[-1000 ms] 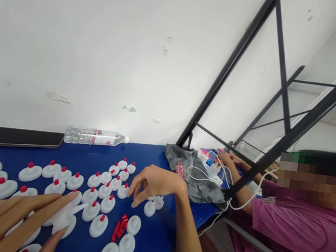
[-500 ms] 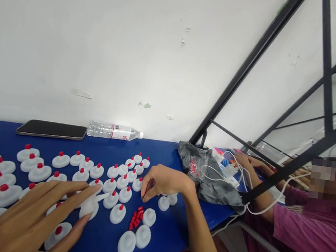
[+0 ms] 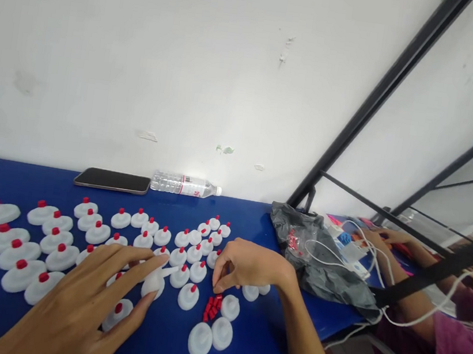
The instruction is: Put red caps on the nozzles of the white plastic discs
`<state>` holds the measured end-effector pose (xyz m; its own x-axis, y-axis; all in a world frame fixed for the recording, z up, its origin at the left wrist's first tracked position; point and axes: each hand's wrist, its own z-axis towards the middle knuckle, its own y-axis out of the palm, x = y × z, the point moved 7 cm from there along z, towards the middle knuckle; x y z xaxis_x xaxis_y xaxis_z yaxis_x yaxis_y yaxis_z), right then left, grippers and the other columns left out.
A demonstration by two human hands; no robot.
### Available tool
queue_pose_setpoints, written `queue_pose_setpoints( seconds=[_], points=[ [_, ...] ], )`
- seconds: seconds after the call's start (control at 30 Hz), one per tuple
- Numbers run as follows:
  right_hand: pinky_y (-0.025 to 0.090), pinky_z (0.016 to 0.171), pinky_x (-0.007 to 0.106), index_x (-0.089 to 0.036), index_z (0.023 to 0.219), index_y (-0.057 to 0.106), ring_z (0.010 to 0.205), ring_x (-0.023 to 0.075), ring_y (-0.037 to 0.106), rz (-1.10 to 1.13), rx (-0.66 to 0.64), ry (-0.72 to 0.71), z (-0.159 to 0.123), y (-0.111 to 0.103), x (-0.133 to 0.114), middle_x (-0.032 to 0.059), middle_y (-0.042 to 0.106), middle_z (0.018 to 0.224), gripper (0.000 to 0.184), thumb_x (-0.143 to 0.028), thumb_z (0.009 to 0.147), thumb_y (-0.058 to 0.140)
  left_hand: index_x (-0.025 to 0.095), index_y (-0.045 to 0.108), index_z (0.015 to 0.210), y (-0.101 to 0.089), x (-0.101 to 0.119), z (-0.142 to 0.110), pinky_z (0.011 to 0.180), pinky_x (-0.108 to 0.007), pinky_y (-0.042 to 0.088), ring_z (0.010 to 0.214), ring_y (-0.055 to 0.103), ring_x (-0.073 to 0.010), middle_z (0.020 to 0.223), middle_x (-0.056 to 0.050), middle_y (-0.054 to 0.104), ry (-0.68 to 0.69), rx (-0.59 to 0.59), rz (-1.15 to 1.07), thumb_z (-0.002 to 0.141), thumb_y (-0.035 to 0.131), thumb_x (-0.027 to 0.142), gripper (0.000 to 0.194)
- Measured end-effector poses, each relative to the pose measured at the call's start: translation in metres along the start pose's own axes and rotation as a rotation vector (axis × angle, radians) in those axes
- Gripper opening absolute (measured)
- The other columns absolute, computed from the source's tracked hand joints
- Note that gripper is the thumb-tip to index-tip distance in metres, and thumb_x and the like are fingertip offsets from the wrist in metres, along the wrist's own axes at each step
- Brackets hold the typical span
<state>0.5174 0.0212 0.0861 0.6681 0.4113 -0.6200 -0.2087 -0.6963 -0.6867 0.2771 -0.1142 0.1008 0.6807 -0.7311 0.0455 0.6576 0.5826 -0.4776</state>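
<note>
My left hand [image 3: 85, 296] grips a white cap with a long thin spout [image 3: 156, 282] between thumb and index finger, its spout pointing right. My right hand [image 3: 244, 268] is bent down, its fingers pinched at the top of a small pile of red caps [image 3: 213, 308]; whether one is between the fingertips is hidden. White discs without red tips [image 3: 200, 340] lie beside the pile. Many white discs topped with red caps [image 3: 188, 297] stand in loose rows on the blue table [image 3: 162, 347], some partly covered by my left hand.
Along the wall lie a dark phone [image 3: 112, 180] and a clear plastic bottle [image 3: 185, 185]. A grey plastic bag [image 3: 315, 269] with red pieces, white cables [image 3: 409, 321] and a black metal frame [image 3: 378, 97] are to the right. Another person's arms [image 3: 406, 275] reach over the table beyond the frame.
The view has swung left, so everything sits further right. My right hand has lowered from above onto the red caps. My left hand keeps the spouted cap.
</note>
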Motion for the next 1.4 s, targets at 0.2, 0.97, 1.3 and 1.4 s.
queue_pose_setpoints(
  seconds=[0.2,0.97,1.3,1.4],
  points=[
    [0.057,0.071,0.027,-0.022,0.099,0.09,0.075,0.0177,0.079,0.051,0.179,-0.134,-0.016,-0.014,-0.028,0.0011,0.086,0.085,0.014,-0.036,0.102,0.09,0.02,0.075,0.15,0.005,0.0,0.003,0.115,-0.033,0.055,0.125,0.073,-0.0216,0.131,-0.008,0.079,-0.08,-0.073,-0.007,0.122,0.056,0.02,0.034],
    [0.054,0.057,0.031,-0.029,0.091,0.098,0.058,0.0214,0.077,0.438,0.461,-0.37,0.011,0.014,-0.054,0.0075,0.088,0.077,0.025,-0.054,0.093,0.1,0.017,0.067,0.146,-0.001,0.012,0.013,0.093,-0.041,0.07,0.104,0.081,-0.0253,0.119,-0.013,0.084,-0.062,-0.135,-0.011,0.113,0.064,0.018,0.033],
    [0.05,0.056,0.029,-0.027,0.089,0.098,0.062,0.0184,0.072,0.575,0.415,-0.388,0.005,0.005,-0.068,0.0047,0.088,0.08,0.026,-0.049,0.08,0.11,0.015,0.072,0.148,-0.002,0.005,0.01,0.113,-0.035,0.056,0.118,0.075,-0.0211,0.128,-0.009,0.081,-0.068,-0.104,-0.069,0.119,0.061,0.011,0.032],
    [0.051,0.057,0.028,-0.026,0.084,0.095,0.069,0.0182,0.074,0.679,0.327,-0.409,0.009,0.011,-0.07,0.0057,0.091,0.091,0.026,-0.043,0.075,0.113,0.014,0.073,0.145,-0.004,0.009,0.012,0.11,-0.034,0.058,0.116,0.076,-0.0202,0.127,-0.009,0.082,-0.027,-0.094,-0.077,0.119,0.063,0.009,0.029]
  ],
)
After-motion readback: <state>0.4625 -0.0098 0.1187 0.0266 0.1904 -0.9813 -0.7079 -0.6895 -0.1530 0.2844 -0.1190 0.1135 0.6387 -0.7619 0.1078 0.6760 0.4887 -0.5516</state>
